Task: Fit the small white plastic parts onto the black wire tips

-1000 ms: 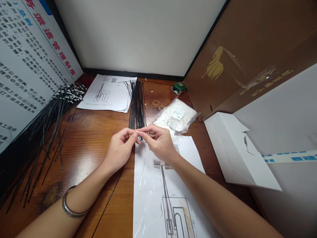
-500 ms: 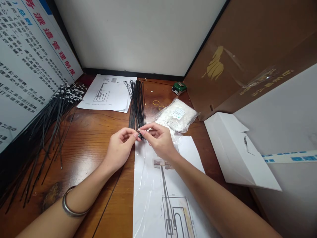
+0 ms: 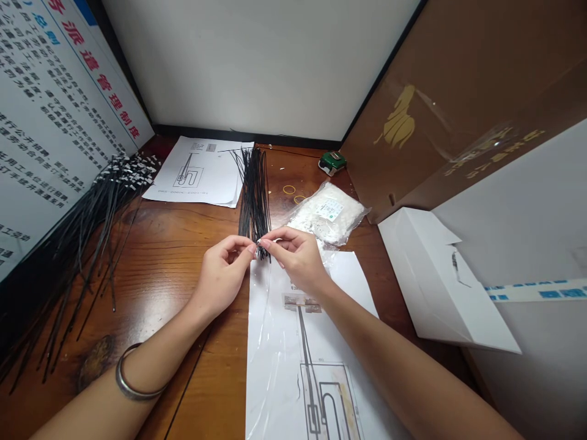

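My left hand (image 3: pixel 224 273) and my right hand (image 3: pixel 296 258) meet over the wooden table (image 3: pixel 160 256), fingertips pinched together on a small white piece I cannot make out. They hover at the near end of a bundle of thin black cable ties (image 3: pixel 254 194) lying straight away from me. Under my right wrist lies a paper sheet with a printed diagram (image 3: pixel 312 366), partly covered by clear film. A clear bag of small white parts (image 3: pixel 326 214) sits just right of my right hand.
A large pile of black ties with white tags (image 3: pixel 87 226) fans out at the left. Another diagram sheet (image 3: pixel 199 171) lies at the back. A green tape dispenser (image 3: pixel 332 162), rubber bands (image 3: pixel 288 190), a white folded box (image 3: pixel 435 281) and a brown cardboard wall (image 3: pixel 458 104) stand right.
Both hands stay pinched together and have shifted slightly toward the tie bundle; nothing else moved.
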`<action>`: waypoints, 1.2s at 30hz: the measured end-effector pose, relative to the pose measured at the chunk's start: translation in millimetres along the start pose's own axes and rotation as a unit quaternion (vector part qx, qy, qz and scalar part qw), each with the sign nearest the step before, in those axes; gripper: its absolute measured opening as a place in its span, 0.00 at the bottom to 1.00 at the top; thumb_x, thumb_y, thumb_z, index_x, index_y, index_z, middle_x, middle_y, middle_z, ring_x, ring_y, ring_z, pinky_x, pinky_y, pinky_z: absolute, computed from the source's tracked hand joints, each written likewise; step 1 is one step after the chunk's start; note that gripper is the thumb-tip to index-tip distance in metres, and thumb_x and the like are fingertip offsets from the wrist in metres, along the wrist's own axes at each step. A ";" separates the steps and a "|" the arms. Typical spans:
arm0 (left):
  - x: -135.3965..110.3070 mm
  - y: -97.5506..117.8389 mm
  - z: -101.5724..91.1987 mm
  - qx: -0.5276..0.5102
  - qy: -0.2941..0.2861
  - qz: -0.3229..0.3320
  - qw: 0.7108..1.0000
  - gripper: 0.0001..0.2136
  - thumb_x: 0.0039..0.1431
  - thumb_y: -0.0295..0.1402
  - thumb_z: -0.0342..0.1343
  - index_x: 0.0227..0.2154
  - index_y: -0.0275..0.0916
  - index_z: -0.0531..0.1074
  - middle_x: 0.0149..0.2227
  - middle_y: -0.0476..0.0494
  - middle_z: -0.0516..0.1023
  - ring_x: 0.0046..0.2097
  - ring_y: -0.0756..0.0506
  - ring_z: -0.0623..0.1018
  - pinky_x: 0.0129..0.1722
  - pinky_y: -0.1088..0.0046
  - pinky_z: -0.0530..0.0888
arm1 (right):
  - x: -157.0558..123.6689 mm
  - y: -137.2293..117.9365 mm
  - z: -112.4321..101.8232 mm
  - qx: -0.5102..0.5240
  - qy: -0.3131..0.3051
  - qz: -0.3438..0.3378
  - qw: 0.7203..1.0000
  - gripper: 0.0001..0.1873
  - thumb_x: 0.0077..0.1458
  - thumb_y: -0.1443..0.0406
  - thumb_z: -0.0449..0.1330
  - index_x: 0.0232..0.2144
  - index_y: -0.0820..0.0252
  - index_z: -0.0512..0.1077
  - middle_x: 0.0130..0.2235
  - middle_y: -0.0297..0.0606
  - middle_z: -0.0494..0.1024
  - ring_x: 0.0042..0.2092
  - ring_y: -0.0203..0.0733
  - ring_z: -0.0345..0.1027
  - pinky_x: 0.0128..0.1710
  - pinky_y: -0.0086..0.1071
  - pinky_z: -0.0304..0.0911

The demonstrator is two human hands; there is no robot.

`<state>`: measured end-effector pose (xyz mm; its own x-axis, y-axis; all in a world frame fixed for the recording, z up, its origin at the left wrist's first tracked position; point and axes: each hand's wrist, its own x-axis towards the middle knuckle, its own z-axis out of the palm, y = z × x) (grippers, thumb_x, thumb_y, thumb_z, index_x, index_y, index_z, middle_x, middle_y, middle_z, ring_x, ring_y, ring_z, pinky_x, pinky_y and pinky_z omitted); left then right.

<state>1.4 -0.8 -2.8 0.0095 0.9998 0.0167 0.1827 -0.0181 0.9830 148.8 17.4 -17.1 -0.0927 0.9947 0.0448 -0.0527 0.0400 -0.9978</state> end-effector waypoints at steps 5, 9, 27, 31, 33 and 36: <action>0.1 -1.2 0.2 0.004 -0.004 -0.008 1.000 0.08 0.54 0.37 0.57 0.28 0.36 0.73 0.28 0.47 0.76 0.30 0.49 0.72 0.30 0.75 0.69 | -0.3 -0.3 0.2 0.003 0.000 -0.005 1.000 0.09 0.46 0.61 0.65 0.26 0.60 0.73 0.18 0.28 0.68 0.17 0.27 0.51 0.16 0.27 0.44; 0.0 -1.4 0.2 -0.003 -0.002 -0.013 1.000 0.08 0.53 0.37 0.58 0.27 0.36 0.73 0.28 0.47 0.76 0.30 0.49 0.73 0.29 0.75 0.69 | 0.5 2.3 -0.1 0.004 0.001 -0.004 1.000 0.09 0.46 0.60 0.66 0.26 0.61 0.73 0.17 0.28 0.68 0.17 0.28 0.51 0.16 0.27 0.43; 0.7 -1.5 1.0 -0.010 0.002 -0.012 1.000 0.07 0.52 0.36 0.58 0.27 0.36 0.74 0.28 0.46 0.78 0.32 0.47 0.75 0.33 0.73 0.71 | 2.9 5.4 -1.9 0.002 -0.026 -0.023 0.999 0.10 0.45 0.59 0.67 0.26 0.60 0.73 0.26 0.35 0.75 0.28 0.35 0.67 0.27 0.31 0.63; 0.7 -2.8 0.5 -0.008 -0.002 -0.013 1.000 0.07 0.53 0.35 0.58 0.27 0.36 0.74 0.28 0.46 0.78 0.32 0.48 0.75 0.34 0.73 0.71 | 3.6 5.0 -2.5 0.003 -0.043 -0.019 0.999 0.09 0.46 0.60 0.66 0.26 0.60 0.73 0.26 0.35 0.75 0.28 0.35 0.67 0.27 0.31 0.63; 0.7 -3.9 0.4 -0.007 -0.001 -0.012 1.000 0.07 0.53 0.36 0.58 0.27 0.36 0.74 0.28 0.46 0.78 0.32 0.48 0.75 0.34 0.73 0.71 | 4.0 4.9 -2.5 0.001 -0.047 -0.016 0.999 0.10 0.46 0.60 0.66 0.26 0.60 0.73 0.26 0.35 0.75 0.28 0.35 0.67 0.27 0.31 0.62; 1.1 -5.3 0.7 -0.010 -0.002 -0.010 1.000 0.08 0.53 0.36 0.57 0.27 0.36 0.74 0.28 0.46 0.78 0.32 0.48 0.75 0.33 0.73 0.71 | 4.1 4.9 -1.7 0.001 -0.041 -0.012 0.999 0.11 0.46 0.59 0.66 0.26 0.60 0.73 0.26 0.35 0.75 0.28 0.35 0.67 0.26 0.30 0.62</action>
<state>1.1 0.4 -8.0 0.0107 0.9999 -0.0041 0.1629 0.0023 0.9866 149.8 21.8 -21.9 -0.1728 0.9823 0.0727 -0.0585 0.0634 -0.9963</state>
